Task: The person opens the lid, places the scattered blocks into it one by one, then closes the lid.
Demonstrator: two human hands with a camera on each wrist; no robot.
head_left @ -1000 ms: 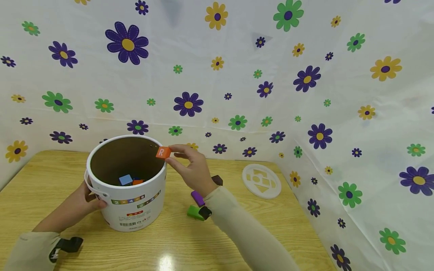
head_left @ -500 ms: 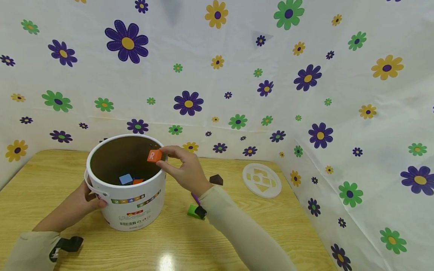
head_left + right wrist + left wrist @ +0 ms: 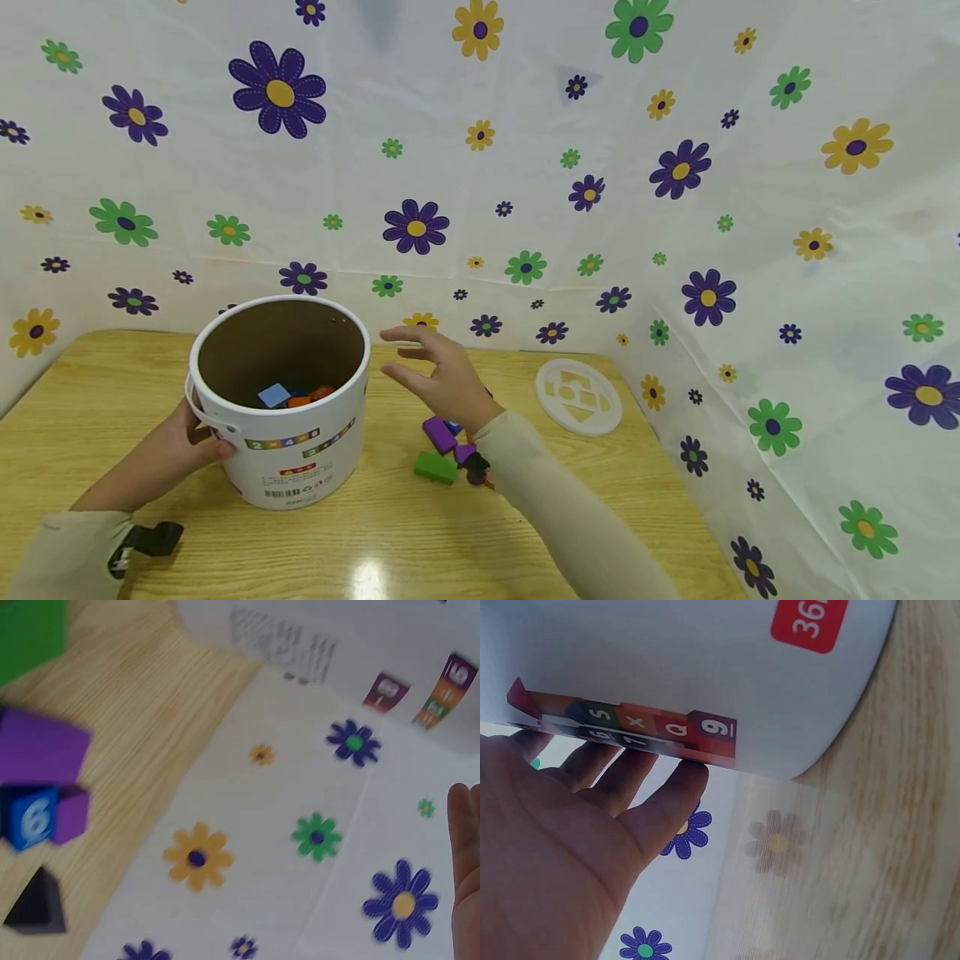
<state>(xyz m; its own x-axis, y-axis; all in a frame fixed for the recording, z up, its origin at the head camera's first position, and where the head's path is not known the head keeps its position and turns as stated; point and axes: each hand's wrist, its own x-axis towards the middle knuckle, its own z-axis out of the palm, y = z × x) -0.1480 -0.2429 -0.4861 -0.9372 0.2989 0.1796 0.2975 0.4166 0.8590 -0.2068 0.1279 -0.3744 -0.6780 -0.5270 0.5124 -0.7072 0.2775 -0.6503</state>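
Observation:
A white bucket (image 3: pixel 341 442) with printed number labels stands upright on the left of the table, its handle hanging down. Inside lie a light blue block (image 3: pixel 274 395) and orange-red blocks (image 3: pixel 322 392); the rest of its contents is hidden. My left hand (image 3: pixel 176 446) holds the bucket's left side, thumb at the front; in the left wrist view its fingertips touch the printed wall. My right hand (image 3: pixel 446 379) hovers just right of the rim, thumb and fingers spread apart, holding nothing.
Under my right wrist lie a green block (image 3: pixel 436 468), a purple block (image 3: pixel 439 435), a blue cube (image 3: pixel 34 817) marked 6 and a black triangular block (image 3: pixel 37 904). A white disc with cut-out shapes (image 3: pixel 551 417) lies farther right. Flower-patterned cloth (image 3: pixel 525 208) borders the table.
The orange R cube has left my right hand and dropped into the bucket. That hand has opened and drawn back right from the rim. My left hand has stayed on the bucket.

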